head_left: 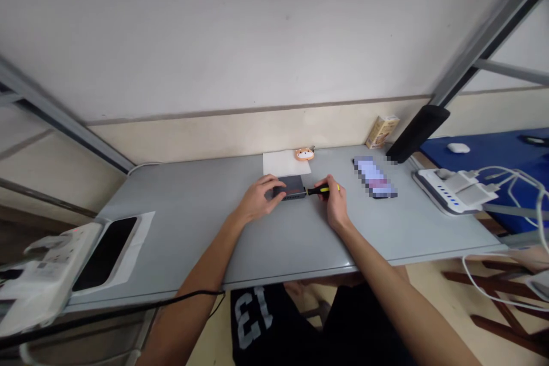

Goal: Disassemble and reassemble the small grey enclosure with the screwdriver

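A small dark grey box (294, 185) with a row of vent holes along its near side lies on the grey desk (206, 194). My left hand (261, 197) grips its left end, thumb at the front and fingers over the top. In my right hand (334, 203) is a black and yellow screwdriver (319, 189), held level and pointing left. Its tip meets the box's right end; whether it sits in a screw is too small to tell. Behind the box lies a sheet of white paper (281, 163) with an orange animal-faced case (304, 154) on it.
To the right lie a phone (375, 177), a small carton (381, 131), a black cylinder (418, 134) and a power strip (454, 191) with chargers. At the left are another phone (106, 251) and a white power strip (64, 263). A black cable (128, 310) crosses near my left forearm.
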Available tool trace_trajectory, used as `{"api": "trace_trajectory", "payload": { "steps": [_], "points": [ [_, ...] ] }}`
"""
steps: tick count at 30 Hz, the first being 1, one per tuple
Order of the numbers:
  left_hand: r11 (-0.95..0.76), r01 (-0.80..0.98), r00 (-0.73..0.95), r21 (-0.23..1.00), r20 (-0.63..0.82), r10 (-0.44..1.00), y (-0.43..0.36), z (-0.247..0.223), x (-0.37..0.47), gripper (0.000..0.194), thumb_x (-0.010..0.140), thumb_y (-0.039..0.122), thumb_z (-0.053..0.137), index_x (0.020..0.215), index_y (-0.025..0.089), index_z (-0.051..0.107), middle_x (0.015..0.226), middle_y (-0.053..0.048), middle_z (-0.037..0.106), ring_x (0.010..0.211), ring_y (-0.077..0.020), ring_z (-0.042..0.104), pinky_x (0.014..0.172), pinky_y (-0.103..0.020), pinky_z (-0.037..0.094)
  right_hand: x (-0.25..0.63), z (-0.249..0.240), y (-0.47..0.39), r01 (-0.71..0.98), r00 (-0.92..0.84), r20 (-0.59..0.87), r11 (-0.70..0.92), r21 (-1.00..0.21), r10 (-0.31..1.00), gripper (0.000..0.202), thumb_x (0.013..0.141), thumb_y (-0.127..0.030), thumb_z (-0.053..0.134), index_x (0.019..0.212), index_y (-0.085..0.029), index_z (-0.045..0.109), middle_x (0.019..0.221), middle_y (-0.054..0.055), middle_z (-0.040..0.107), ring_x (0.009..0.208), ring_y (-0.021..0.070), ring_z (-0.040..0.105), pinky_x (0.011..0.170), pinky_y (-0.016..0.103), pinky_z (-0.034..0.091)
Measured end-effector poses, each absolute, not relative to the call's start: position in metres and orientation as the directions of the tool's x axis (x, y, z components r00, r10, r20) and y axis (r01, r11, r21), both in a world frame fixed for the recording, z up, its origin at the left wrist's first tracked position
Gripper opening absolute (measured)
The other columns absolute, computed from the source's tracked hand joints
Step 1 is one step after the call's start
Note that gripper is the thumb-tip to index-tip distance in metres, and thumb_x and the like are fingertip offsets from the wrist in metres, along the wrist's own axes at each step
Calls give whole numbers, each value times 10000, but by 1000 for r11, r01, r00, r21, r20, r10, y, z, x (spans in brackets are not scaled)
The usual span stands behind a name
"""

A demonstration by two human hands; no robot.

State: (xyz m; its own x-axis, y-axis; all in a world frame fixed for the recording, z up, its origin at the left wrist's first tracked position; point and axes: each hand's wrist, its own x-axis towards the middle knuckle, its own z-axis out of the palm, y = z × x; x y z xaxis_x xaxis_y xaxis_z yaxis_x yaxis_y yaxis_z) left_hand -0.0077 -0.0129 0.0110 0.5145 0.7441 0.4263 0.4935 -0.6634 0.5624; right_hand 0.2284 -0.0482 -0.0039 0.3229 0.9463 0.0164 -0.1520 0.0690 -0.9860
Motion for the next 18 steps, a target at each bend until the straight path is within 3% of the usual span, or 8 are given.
{"api": "trace_trajectory", "payload": {
  "steps": [7,12,18],
  "points": [
    [-638,484,475,599,432,767,-10,0,-3,160,976,348,623,982,224,725,1020,-43,647,789,-138,604,731,-287,503,228,-10,-43,-227,353,-66,16,-974,933,529,904,-653,534,767,-183,734,555,-9,518,551,140,461,550,285,309],
    [-583,475,417,659,415,809,2,-8,-11,198,987,377,611,973,233,747,975,-38,666,795,-146,600,745,-291,498,230,-12,-41,-281,371,-72,38,-959,926,536,905,-660,529,777,-182,734,534,-16,482,549,139,444,547,283,293],
    [-384,738,228,555,331,916,53,2,-24,208,966,381,623,998,237,770,1013,-45,693,816,-172,618,780,-314,478,231,-13,-38,-364,397,-96,60,-930,913,499,908,-626,543,760,-184,722,545,-19,481,546,132,421,550,287,285]
  ]
}}
